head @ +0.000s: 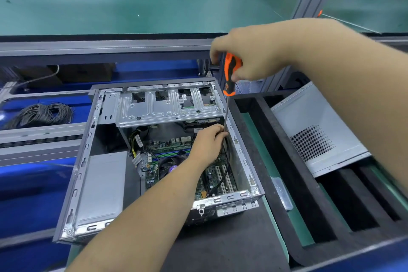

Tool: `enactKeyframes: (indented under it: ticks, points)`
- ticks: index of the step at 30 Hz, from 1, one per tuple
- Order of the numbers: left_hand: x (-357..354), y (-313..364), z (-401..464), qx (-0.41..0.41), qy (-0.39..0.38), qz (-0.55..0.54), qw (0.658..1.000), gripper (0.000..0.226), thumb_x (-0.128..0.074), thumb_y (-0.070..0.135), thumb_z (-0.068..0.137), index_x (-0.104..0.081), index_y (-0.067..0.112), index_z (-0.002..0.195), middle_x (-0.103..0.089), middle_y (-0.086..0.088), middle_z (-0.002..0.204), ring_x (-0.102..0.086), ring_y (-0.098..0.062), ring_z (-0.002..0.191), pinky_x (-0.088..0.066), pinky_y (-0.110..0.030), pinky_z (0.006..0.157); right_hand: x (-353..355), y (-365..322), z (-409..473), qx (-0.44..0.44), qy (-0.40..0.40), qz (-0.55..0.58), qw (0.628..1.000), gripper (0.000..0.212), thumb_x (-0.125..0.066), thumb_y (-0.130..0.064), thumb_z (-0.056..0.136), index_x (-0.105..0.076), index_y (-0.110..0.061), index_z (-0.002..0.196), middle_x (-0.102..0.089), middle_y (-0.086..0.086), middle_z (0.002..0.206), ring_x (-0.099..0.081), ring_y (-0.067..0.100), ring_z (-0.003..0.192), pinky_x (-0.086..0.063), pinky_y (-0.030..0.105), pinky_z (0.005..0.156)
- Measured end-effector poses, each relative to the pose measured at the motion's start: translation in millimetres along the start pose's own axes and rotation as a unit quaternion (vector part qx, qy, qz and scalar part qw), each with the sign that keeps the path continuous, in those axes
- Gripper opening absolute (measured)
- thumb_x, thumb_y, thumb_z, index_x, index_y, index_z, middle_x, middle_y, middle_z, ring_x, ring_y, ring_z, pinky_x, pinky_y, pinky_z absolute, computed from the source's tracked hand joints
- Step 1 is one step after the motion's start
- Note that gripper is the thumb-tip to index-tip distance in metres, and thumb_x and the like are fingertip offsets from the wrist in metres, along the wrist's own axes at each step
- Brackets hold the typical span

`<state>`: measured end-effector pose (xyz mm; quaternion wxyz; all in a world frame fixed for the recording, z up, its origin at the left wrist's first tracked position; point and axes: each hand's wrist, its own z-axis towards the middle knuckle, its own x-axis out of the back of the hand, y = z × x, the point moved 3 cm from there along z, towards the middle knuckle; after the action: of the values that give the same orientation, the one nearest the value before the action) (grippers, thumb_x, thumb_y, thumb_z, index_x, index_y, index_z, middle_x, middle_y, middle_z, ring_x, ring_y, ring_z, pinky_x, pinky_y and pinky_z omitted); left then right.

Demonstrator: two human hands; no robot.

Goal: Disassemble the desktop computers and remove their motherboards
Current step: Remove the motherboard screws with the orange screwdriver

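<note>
An open grey desktop case [88, 174] lies on its side on the black mat. Its green motherboard [167, 150] shows inside, below a silver drive cage [167, 108]. My right hand [249, 55] grips the orange and black handle of a screwdriver [229, 77], held upright. The thin shaft runs down along the case's right inner wall. My left hand [207, 143] is inside the case, with its fingers curled round the shaft near the tip, next to a black cable [227, 161]. The tip itself is hidden behind the fingers.
A removed grey side panel with a perforated vent [313, 132] leans in a black foam rack on the right. A small clear plastic box [282, 194] lies beside the case. A coil of black cable [42, 115] sits at the left. A green bench [154, 6] stretches behind.
</note>
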<state>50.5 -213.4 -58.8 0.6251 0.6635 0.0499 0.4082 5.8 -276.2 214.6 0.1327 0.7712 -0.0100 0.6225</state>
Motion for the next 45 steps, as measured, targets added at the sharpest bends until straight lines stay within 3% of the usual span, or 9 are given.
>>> enactKeyframes:
  ticks: [10, 14, 17, 20, 23, 28, 32, 42, 45]
  points:
    - [-2.5, -4.2, 1.8, -0.014, -0.009, 0.014, 1.0, 0.016, -0.054, 0.012, 0.102, -0.065, 0.013, 0.091, -0.055, 0.02, 0.073, -0.05, 0.014, 0.058, -0.035, -0.006, 0.054, -4.5, -1.0, 0.9, -0.037, -0.013, 0.011, 0.999, 0.045, -0.052, -0.056, 0.095, -0.059, -0.013, 0.1, -0.066, 0.003, 0.066, -0.069, 0.026, 0.06, -0.054, 0.038, 0.067]
    - [-2.5, -4.5, 1.9, -0.013, -0.007, 0.011, 1.0, 0.017, -0.054, 0.013, 0.102, -0.07, 0.008, 0.099, -0.055, 0.02, 0.071, -0.049, 0.014, 0.056, -0.035, -0.006, 0.054, -7.4, 0.6, -2.2, 0.007, -0.028, 0.015, 0.999, 0.037, -0.066, -0.035, 0.092, -0.053, -0.022, 0.123, -0.06, 0.002, 0.095, -0.065, 0.024, 0.073, -0.055, 0.044, 0.075]
    - [-3.8, -4.2, 1.9, -0.014, -0.014, 0.017, 1.0, 0.017, -0.053, 0.012, 0.102, -0.069, 0.011, 0.097, -0.055, 0.021, 0.072, -0.049, 0.014, 0.057, -0.035, -0.006, 0.054, -7.1, 3.7, -3.3, -0.044, -0.024, 0.007, 0.999, 0.047, -0.053, -0.058, 0.094, -0.061, -0.011, 0.099, -0.07, 0.003, 0.065, -0.069, 0.025, 0.059, -0.056, 0.037, 0.066]
    - [-4.2, -4.6, 1.4, -0.011, -0.015, 0.017, 1.0, 0.017, -0.054, 0.013, 0.102, -0.063, 0.019, 0.089, -0.054, 0.02, 0.071, -0.049, 0.012, 0.056, -0.036, -0.008, 0.054, -8.6, 3.2, -0.5, 0.018, 0.001, 0.01, 1.0, 0.016, -0.064, -0.03, 0.093, -0.06, -0.022, 0.105, -0.063, -0.003, 0.09, -0.061, 0.02, 0.076, -0.051, 0.039, 0.075]
    - [-3.4, -6.3, 1.8, -0.004, -0.015, 0.016, 1.0, 0.015, -0.054, 0.015, 0.102, -0.063, 0.021, 0.092, -0.056, 0.021, 0.074, -0.05, 0.013, 0.056, -0.035, -0.007, 0.053, -3.6, 3.7, -3.9, -0.023, 0.004, 0.006, 1.0, 0.043, -0.065, -0.055, 0.088, -0.055, -0.016, 0.103, -0.061, -0.007, 0.077, -0.065, 0.022, 0.07, -0.05, 0.035, 0.069]
    - [-3.3, -6.0, 2.1, -0.004, -0.013, 0.025, 1.0, 0.016, -0.054, 0.015, 0.102, -0.062, 0.021, 0.089, -0.053, 0.022, 0.071, -0.049, 0.014, 0.056, -0.035, -0.005, 0.052, -6.3, -1.1, -5.0, 0.022, -0.005, 0.018, 1.0, 0.035, -0.07, -0.03, 0.088, -0.055, -0.025, 0.119, -0.057, 0.001, 0.101, -0.06, 0.025, 0.081, -0.053, 0.044, 0.08]
    - [-4.2, -7.1, 2.3, -0.004, -0.015, 0.032, 0.999, 0.015, -0.054, 0.015, 0.103, -0.065, 0.018, 0.092, -0.056, 0.021, 0.074, -0.051, 0.013, 0.057, -0.036, -0.007, 0.053, -5.1, 4.6, -4.2, -0.029, 0.003, 0.031, 0.999, 0.034, -0.058, -0.047, 0.095, -0.061, -0.013, 0.096, -0.065, -0.002, 0.064, -0.069, 0.025, 0.062, -0.057, 0.04, 0.072]
    - [-4.1, -6.5, 1.7, 0.002, -0.019, 0.028, 0.999, 0.016, -0.054, 0.016, 0.102, -0.069, 0.012, 0.096, -0.065, 0.009, 0.092, -0.058, -0.008, 0.082, -0.044, -0.023, 0.078, -11.1, 1.2, -5.2, 0.024, -0.008, 0.033, 0.999, 0.033, -0.068, -0.024, 0.087, -0.054, -0.027, 0.117, -0.055, 0.003, 0.104, -0.061, 0.028, 0.085, -0.053, 0.045, 0.079]
    - [-4.9, -7.6, 2.1, 0.004, -0.021, 0.03, 0.999, 0.015, -0.054, 0.016, 0.102, -0.067, 0.016, 0.094, -0.062, 0.012, 0.088, -0.055, -0.005, 0.078, -0.04, -0.019, 0.074, -9.0, 3.1, -6.4, -0.026, 0.0, 0.031, 0.999, 0.039, -0.061, -0.054, 0.091, -0.058, -0.018, 0.106, -0.064, 0.001, 0.078, -0.069, 0.027, 0.068, -0.055, 0.038, 0.067]
